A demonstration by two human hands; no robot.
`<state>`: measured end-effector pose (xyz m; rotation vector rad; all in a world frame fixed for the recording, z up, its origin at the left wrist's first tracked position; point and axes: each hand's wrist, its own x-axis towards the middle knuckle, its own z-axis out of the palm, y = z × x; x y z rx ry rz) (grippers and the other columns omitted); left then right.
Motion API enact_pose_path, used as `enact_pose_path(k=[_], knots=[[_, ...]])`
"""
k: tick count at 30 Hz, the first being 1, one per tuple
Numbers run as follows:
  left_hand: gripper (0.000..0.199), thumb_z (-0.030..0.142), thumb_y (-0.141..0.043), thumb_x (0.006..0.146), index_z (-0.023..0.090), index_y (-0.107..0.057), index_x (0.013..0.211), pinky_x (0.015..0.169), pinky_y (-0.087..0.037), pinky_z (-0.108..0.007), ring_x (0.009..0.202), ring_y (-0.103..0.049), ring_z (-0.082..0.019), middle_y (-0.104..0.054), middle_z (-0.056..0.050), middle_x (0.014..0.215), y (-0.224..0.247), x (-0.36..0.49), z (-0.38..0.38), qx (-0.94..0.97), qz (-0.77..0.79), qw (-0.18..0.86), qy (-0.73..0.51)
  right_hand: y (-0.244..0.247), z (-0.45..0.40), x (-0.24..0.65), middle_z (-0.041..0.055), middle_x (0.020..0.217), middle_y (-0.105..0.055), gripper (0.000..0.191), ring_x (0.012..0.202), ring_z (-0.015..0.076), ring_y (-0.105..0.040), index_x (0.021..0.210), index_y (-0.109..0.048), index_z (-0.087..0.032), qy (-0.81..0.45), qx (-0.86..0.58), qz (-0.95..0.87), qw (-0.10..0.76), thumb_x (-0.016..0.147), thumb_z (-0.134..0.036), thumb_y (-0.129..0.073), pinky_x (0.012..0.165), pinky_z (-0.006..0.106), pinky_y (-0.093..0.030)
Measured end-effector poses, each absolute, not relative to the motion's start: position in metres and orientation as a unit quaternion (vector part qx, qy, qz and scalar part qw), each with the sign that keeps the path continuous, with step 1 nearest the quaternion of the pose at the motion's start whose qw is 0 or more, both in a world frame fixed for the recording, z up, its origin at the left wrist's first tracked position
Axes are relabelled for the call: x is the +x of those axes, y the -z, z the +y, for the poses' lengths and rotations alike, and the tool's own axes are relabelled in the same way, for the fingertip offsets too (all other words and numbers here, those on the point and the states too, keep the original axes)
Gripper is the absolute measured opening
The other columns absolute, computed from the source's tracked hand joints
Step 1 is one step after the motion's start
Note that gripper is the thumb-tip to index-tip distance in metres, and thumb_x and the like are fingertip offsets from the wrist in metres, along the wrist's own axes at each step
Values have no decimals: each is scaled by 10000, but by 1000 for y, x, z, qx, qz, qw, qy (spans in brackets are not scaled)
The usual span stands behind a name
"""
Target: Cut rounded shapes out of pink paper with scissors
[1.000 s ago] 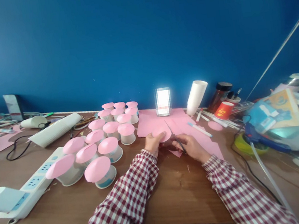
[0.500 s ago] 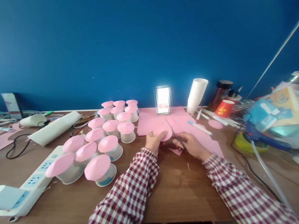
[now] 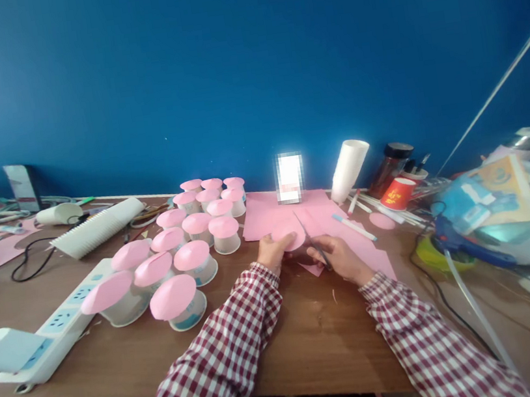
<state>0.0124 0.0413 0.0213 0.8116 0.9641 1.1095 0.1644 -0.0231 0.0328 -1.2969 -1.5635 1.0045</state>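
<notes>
My left hand [image 3: 273, 252] pinches a rounded piece of pink paper [image 3: 290, 235] between thumb and fingers. Held in my right hand [image 3: 343, 257] is a pair of scissors [image 3: 321, 253], its blades pointing up and away along the right edge of that piece. Beyond both hands lie flat sheets of pink paper [image 3: 260, 215]. Left of my forearm stand several upturned paper cups [image 3: 226, 243], each capped with a pink paper cone [image 3: 191, 255]. Whether the blades touch the paper is hard to make out.
A white power strip [image 3: 60, 322] lies at the left, near a stack of ribbed white cups [image 3: 96, 230]. Farther right are a leaning cup stack [image 3: 349, 167], a red paper cup [image 3: 397, 194], a marker [image 3: 354, 226] and a blue glue gun [image 3: 471, 245] with its cord. A blue wall closes the back.
</notes>
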Motion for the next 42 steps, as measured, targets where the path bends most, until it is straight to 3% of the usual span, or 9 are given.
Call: enact_pose_path(k=[14,33,42], knots=[[367,249,-779,543,57,-628,817,322,-356,-184,427,-498,-87,-594,-36,593,-25,12,40,357,428,669,-491,-36,-24,165,-18,600,-521,303,524,103,-480,761,-610,-158,-402,-519,-627,419,773,-461,-610,465,220,-394],[381,300,-795,546,77,-628,805,354,-377,-169,416,-478,-64,-585,-18,562,-27,11,38,369,405,687,-478,-34,-23,164,-4,600,-549,412,518,116,-498,988,-653,-141,-409,-542,-587,440,754,-479,-621,433,217,-392],[340,285,-799,534,93,-599,730,359,-363,-160,386,-448,-49,-544,13,497,-25,11,40,353,403,688,-489,-27,-19,163,39,731,-622,418,650,154,-567,1014,-642,-144,-372,-525,-615,457,743,-462,-643,622,298,-500]])
